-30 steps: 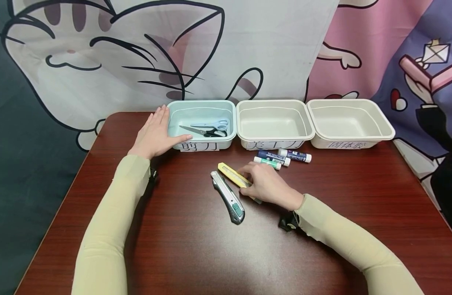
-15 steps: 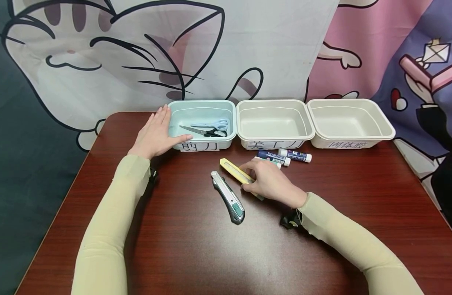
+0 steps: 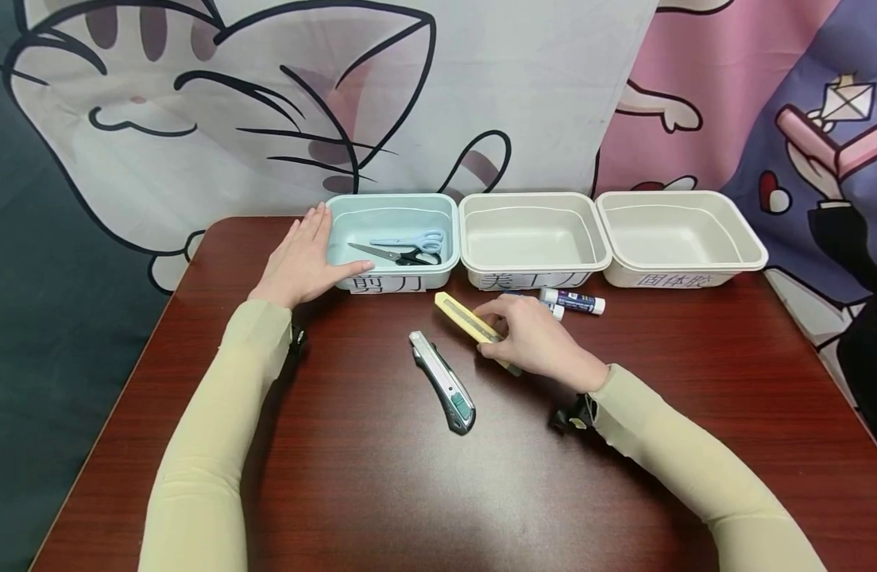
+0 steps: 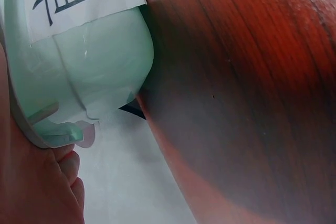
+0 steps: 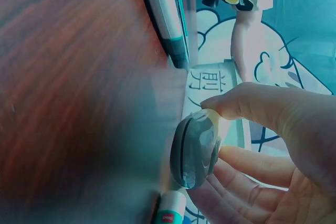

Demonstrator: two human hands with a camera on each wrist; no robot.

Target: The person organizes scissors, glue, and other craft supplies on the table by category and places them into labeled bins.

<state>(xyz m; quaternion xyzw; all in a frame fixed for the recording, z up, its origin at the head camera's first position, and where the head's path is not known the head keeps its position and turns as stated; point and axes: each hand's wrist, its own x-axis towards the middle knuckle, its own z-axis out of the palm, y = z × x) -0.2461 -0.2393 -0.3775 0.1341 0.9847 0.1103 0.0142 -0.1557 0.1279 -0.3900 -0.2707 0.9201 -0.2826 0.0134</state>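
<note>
My right hand (image 3: 535,338) pinches a yellow utility knife (image 3: 458,312) between thumb and fingers, close over the table. In the right wrist view, the rounded grey end of the yellow knife (image 5: 191,150) faces the camera. My left hand (image 3: 299,258) rests with straight fingers along the left side of the light-blue bin (image 3: 392,280), its thumb on the front rim. Inside that bin lie light-blue scissors (image 3: 410,241) and black-handled scissors (image 3: 403,256). A silver and black utility knife (image 3: 442,383) lies on the table, left of my right hand.
Two white bins, the middle one (image 3: 535,266) and the right one (image 3: 685,266), stand beside the blue bin, all with labels. Dark-blue glue sticks lie before the middle bin, one of them a labelled glue stick (image 3: 573,301). A green-and-white glue stick (image 5: 172,205) shows in the right wrist view.
My right hand has carried the yellow knife slightly rightward and toward the bins, now covering the green glue stick in the head view. The left hand stays at the blue bin.
</note>
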